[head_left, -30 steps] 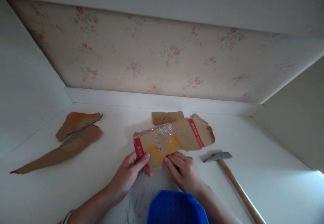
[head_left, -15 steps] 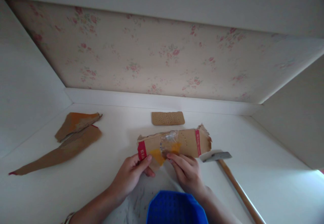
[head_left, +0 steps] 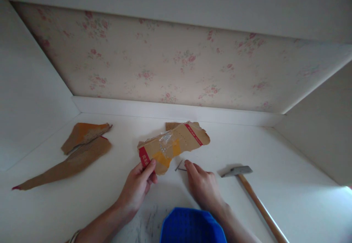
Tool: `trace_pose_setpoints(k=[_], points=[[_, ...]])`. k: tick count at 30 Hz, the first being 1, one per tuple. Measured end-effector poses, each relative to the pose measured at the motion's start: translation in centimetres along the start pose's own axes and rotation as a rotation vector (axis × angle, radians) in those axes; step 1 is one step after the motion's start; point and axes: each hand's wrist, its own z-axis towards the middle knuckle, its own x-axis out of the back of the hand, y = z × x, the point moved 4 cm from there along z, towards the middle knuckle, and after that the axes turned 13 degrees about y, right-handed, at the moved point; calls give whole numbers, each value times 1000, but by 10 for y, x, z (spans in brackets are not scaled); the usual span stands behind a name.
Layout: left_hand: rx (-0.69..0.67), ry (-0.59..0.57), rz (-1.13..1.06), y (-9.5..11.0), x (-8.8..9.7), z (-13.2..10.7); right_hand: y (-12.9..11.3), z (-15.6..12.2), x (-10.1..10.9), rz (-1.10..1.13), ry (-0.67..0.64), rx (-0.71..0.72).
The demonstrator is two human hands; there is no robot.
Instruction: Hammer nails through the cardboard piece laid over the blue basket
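The torn cardboard (head_left: 169,148) is in the middle of the frame, slanting up to the right, and the left hand (head_left: 137,180) grips it at the lower-left corner, thumb on top and fingers curled below. I judge it light and rather stiff, but its ragged edges may bend or tear; the clear tape (head_left: 165,137) in the middle looks more slippery, so a hold at the bare end, by the red band, seems wiser. The right hand (head_left: 202,184), just below the centre, has its fingers drawn together in a pinch, with two thin nails (head_left: 178,165) at the tips; whether both are gripped, I cannot tell. These nails are surely hard, small and easy to drop. Behind the far part of the cardboard a perforated piece (head_left: 170,126) is half hidden. At right lies a hammer (head_left: 255,198) on the white table (head_left: 242,144), near the right hand. The blue basket (head_left: 189,210) at bottom centre limits the room between the forearms, while two brown scraps (head_left: 88,156) rest far at left, out of the way.
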Motion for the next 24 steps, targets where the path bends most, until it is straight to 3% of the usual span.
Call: trace_pose_setpoints(k=[7,14,19,24], points=[[-21,-56,74,-1,0,-1,-4,8,3,46,-82,-30],[-24,-218,110,-1,-5,-6,0,2,5,183,55,-95],[-7,-383,191,0,-12,-14,1,-17,-7,168,118,-11],[-4,-455,182,4,-15,-16,13,-19,-3,322,318,-1]])
